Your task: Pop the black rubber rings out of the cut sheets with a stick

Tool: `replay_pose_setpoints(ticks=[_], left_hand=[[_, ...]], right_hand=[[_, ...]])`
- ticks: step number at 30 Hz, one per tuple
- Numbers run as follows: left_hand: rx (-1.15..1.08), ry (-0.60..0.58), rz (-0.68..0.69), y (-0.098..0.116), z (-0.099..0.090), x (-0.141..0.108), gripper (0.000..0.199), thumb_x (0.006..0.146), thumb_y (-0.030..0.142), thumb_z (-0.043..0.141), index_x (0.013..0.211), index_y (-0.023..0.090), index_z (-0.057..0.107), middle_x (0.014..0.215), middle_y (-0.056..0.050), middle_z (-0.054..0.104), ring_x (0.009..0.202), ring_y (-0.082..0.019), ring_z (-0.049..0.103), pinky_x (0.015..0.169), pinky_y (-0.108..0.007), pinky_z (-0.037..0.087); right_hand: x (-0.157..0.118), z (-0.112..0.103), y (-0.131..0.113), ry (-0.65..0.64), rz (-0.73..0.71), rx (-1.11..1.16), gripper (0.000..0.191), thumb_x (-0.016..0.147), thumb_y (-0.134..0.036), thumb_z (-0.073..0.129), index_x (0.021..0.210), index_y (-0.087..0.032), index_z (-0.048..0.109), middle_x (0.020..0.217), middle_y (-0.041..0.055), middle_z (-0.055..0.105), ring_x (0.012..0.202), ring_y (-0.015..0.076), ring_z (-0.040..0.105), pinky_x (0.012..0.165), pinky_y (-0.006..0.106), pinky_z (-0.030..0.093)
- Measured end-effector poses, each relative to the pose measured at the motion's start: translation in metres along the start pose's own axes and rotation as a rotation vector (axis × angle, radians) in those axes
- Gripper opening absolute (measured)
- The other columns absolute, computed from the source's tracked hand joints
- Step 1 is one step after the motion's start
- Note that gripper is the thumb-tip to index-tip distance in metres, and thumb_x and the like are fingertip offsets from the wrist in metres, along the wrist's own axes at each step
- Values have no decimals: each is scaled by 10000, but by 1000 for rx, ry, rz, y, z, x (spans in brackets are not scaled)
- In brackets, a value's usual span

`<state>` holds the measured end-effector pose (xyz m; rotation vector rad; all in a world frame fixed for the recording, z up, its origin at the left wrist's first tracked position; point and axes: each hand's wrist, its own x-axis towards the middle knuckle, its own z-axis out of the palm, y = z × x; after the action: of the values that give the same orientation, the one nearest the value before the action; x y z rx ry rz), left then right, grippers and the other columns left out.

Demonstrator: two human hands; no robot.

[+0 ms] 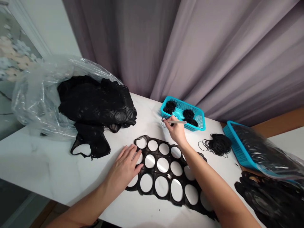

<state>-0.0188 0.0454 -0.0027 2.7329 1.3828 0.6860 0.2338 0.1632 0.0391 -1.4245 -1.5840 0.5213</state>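
Black plastic sheet (157,155) punched with oval holes lies on a white marble table (47,158), its long axis slanting toward the near right. The left hand (123,163) is spread flat, pressing on its edge. The right hand (174,129) pinches a slim metal tool (177,122), whose free end points right at a teal basket (190,109) (a thin black elastic loop (163,123) dangles by the fingers)

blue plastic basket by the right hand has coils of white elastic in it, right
No, the coils of elastic in the blue plastic basket by the right hand are black, not white, as the head view shows.
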Motion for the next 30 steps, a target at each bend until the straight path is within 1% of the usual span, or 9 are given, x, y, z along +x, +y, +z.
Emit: replay_pose_setpoints(ticks=[3, 7, 12, 15, 18, 21, 24, 27, 30], left_hand=[[-231, -43, -103, -4, -19, 15, 258, 977, 327, 504, 1166, 181, 603, 1186, -110, 628, 1143, -290, 598, 1060, -509, 425], [-657, -98, -300, -2, -37, 41, 340, 950, 334, 541, 1277, 249, 503, 1307, -87, 549, 1237, -260, 535, 1017, -433, 470], [-1224, -190, -424, 14, -45, 65, 438, 869, 327, 648, 1268, 223, 500, 1159, -77, 600, 1052, -225, 648, 946, -411, 511], [-1348, -235, -417, 22, -51, 69, 428, 842, 292, 679, 1238, 220, 534, 1003, -26, 602, 883, -179, 677, 872, -369, 532], [-1231, -240, -339, 21, -52, 68, 338, 852, 244, 635, 1184, 208, 582, 978, -27, 615, 894, -171, 663, 856, -338, 536], [-1030, -220, -275, 19, -47, 61, 278, 863, 222, 587, 1139, 199, 605, 981, -40, 639, 883, -176, 658, 827, -332, 552], [-915, -180, -275, 21, -42, 46, 197, 882, 218, 558, 1066, 206, 629, 1016, -51, 638, 931, -201, 638, 874, -369, 535], [-741, -135, -226, 29, -38, 18, 187, 938, 214, 482, 1025, 217, 647, 1050, -60, 623, 1006, -228, 608, 945, -411, 494], [-341, -85, -32, 40, -26, -15, 272, 972, 204, 453, 1185, 202, 623, 1190, -96, 623, 1129, -262, 592, 973, -435, 494]], right_hand=[[-16, -8, -12, -209, 215, 292, 293, 764, -383, 712, 666, -214, 494, 674, 2, 604, 641, 168, 533, 620, 305, 418], [-53, -11, -40, -494, 469, 737, 333, 702, -388, 807, 720, -190, 540, 828, 53, 685, 746, 172, 621, 528, 237, 429], [-75, -18, -60, -571, 571, 970, 344, 701, -332, 838, 724, -182, 529, 815, 47, 673, 747, 166, 657, 410, 169, 388], [-85, -26, -62, -596, 615, 1060, 334, 713, -289, 838, 737, -176, 525, 858, 53, 671, 763, 161, 668, 414, 152, 405], [-99, -35, -60, -754, 688, 1171, 318, 743, -270, 820, 772, -171, 519, 951, 86, 674, 817, 160, 668, 421, 128, 374], [-112, -39, -54, -908, 739, 1218, 333, 740, -267, 822, 773, -169, 505, 966, 105, 678, 680, 88, 578, 389, 115, 259], [-116, -36, -44, -706, 701, 1158, 353, 746, -286, 811, 740, -182, 474, 885, 65, 681, 570, 51, 439, 394, 136, 188], [-114, -28, -34, -433, 520, 882, 289, 777, -291, 765, 733, -192, 497, 860, 44, 693, 620, 86, 482, 480, 178, 315], [-115, -18, -30, -465, 305, 554, 184, 804, -265, 699, 732, -193, 546, 883, 42, 705, 730, 141, 574, 634, 253, 430]])
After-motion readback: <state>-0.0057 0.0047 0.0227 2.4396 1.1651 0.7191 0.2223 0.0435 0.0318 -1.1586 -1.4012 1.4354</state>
